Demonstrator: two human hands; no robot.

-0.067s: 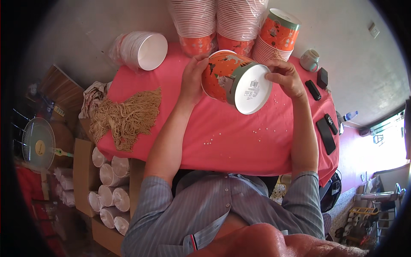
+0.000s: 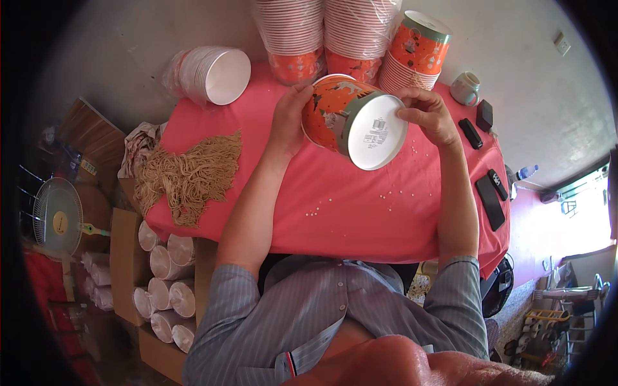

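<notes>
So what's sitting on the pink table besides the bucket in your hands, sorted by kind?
Tall wrapped stacks of paper buckets: 3
White bowl stack on its side: 1
Bundle of tan cords: 1
Mug: 1
Small dark gadgets: 4
Total: 10

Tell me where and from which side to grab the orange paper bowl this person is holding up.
Grip the orange paper bowl by its tapered side wall, from left and right. It lies tilted, white base facing the camera, mouth turned away. The left hand already clasps the left wall; the right hand pinches the base rim, so both sides look reachable.
</notes>
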